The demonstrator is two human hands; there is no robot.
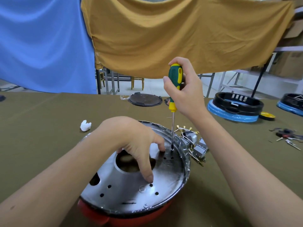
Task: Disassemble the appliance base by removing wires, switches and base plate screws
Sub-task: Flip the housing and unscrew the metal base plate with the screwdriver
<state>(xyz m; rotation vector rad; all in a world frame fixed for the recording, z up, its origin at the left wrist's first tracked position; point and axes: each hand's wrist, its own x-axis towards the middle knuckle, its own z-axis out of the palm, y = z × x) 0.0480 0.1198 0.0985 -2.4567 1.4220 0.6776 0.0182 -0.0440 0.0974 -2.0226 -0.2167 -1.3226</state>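
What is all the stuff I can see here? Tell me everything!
appliance base: one, red with a silver metal plate, near edge of the table
screwdriver: one, green and yellow, upright, tip on the plate's far right side
switches with wires: a small pile, grey and white, just right of the base
white scrap: one, on the table left of the base
round dark lid: one, far middle of the table
black rings on blue discs: two, far right
yellow disc: one, beside the nearer ring
dark small parts: a few, right edge
table: one, olive cover
cloths: two, blue and mustard, hanging behind
left hand: resting on the plate
right hand: gripping the screwdriver
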